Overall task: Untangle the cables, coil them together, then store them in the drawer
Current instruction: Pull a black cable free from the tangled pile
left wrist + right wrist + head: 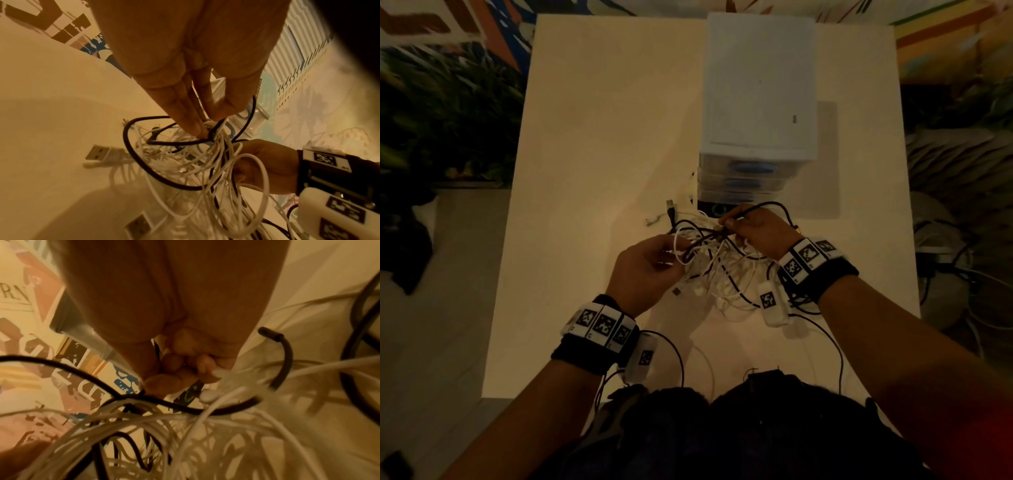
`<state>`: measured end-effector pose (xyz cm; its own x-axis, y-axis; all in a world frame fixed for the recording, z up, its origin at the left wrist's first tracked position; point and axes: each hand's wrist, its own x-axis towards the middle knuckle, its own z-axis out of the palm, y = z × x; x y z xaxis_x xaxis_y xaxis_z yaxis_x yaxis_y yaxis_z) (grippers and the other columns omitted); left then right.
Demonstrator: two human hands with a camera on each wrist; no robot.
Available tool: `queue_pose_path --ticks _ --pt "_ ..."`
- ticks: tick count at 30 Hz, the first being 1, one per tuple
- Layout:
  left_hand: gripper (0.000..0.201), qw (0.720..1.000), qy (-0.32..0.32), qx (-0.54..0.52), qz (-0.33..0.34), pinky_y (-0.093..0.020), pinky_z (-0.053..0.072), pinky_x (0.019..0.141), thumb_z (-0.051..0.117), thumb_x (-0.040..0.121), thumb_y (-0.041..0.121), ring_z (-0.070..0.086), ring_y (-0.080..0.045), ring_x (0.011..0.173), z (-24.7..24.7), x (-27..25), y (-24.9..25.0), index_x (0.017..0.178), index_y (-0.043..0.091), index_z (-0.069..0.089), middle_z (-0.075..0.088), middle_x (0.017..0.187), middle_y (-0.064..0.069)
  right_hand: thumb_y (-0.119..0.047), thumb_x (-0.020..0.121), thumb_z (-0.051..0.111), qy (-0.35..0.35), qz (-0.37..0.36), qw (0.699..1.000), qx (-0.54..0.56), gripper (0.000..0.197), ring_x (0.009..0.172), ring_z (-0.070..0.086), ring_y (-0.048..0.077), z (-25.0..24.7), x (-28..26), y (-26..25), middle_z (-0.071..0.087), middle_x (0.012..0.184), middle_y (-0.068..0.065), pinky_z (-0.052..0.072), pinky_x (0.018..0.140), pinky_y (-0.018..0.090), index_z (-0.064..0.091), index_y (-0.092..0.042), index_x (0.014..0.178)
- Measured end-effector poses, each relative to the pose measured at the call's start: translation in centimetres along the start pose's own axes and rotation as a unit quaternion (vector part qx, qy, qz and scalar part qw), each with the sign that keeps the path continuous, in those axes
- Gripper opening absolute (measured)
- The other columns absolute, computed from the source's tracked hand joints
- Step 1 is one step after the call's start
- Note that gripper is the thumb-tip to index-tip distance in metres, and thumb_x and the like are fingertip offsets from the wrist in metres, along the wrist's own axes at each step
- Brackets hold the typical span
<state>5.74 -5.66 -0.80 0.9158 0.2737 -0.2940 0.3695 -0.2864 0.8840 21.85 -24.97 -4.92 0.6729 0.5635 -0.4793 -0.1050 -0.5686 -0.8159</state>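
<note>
A tangle of white and black cables (709, 260) hangs between both hands just above the pale table (592, 171). My left hand (654, 262) pinches strands at the knot's left side; in the left wrist view its fingertips (197, 129) meet on the black cable (131, 155) and white strands. My right hand (753, 228) pinches a black cable at the tangle's far right; its fingers (176, 368) curl round cable strands. White USB plugs (98, 152) lie loose on the table. The white drawer unit (758, 102) with blue handles stands right behind the tangle, its drawers closed.
Two loose cable ends with plugs (671, 209) lie left of the drawer unit's base. Sensor wires run from both wristbands toward my body. The table's left half (571, 240) carries nothing else. Floor and plants surround the table.
</note>
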Motion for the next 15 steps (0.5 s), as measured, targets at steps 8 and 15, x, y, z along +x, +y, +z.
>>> queue_pose_path --ticks 8,15 --pt "0.064 0.995 0.058 0.077 0.041 -0.023 0.047 0.058 0.088 0.072 0.027 0.057 -0.011 0.083 -1.2 -0.9 0.3 0.115 0.025 0.041 0.048 0.113 0.004 -0.024 0.104 0.050 0.013 0.001 0.998 -0.068 0.020 0.071 0.067 0.018 -0.2 -0.6 -1.2 0.067 0.068 -0.012 0.051 0.070 0.032 0.067 -0.024 0.095" --pt "0.034 0.937 0.035 0.286 0.198 -0.022 0.046 0.053 0.069 0.083 0.063 0.049 -0.002 0.060 -0.2 -2.0 3.2 0.092 0.031 0.063 0.061 0.085 0.015 -0.032 0.102 0.050 0.031 0.006 0.991 -0.134 0.021 0.069 0.067 0.018 0.3 0.0 -1.3 0.066 0.065 -0.008 0.050 0.066 0.030 0.064 -0.035 0.087"
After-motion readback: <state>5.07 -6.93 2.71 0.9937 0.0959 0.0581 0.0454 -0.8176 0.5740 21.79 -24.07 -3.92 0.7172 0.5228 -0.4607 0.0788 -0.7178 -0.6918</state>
